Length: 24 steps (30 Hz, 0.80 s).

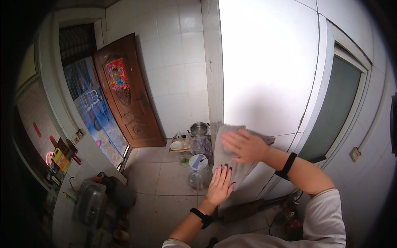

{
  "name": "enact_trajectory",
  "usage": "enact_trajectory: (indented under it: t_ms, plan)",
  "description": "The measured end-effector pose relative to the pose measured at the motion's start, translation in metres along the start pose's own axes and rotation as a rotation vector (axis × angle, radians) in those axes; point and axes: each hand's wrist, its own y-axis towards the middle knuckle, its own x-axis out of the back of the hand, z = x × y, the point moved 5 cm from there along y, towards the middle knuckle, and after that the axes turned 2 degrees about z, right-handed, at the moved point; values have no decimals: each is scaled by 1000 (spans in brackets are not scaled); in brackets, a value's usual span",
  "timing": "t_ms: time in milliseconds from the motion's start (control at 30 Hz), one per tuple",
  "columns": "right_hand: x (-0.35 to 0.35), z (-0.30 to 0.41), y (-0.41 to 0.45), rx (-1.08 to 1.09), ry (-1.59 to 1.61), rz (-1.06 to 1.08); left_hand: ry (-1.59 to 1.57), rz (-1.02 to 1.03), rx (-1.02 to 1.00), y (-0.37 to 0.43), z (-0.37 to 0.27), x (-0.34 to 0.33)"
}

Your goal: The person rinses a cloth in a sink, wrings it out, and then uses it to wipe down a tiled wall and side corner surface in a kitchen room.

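A greyish cloth [245,169] is spread against the white tiled wall [266,77], close to the wall's outer corner. My right hand [245,145] lies on the upper part of the cloth, its palm towards the wall and its fingers pointing left. Lower down, my left hand [219,186] touches the cloth's left edge with its fingers extended upward. Neither hand is seen to close around the cloth, though the palms are hidden. Each wrist wears a black band. Part of the cloth is covered by my right hand and forearm.
An open brown door [133,114] stands beyond the floor. Near the wall's base are a steel pot [199,129], plastic bags [201,144] and a round white lid [198,162]. At left are a steel sink [91,203] and a dark gas cylinder [122,192]. A framed window [335,105] lies right.
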Motion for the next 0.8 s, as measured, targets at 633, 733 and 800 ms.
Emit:
enact_trajectory:
  t_ms: [633, 733, 800]
  plan:
    - [12, 1, 1, 7, -108, -29, 21, -53, 68, 31, 0, 9]
    - [3, -4, -15, -16, -121, -55, 48, 38, 36, 26, -4, -10]
    - [2, -8, -15, -52, -128, -79, 84, 49, 106, 31, -3, -12]
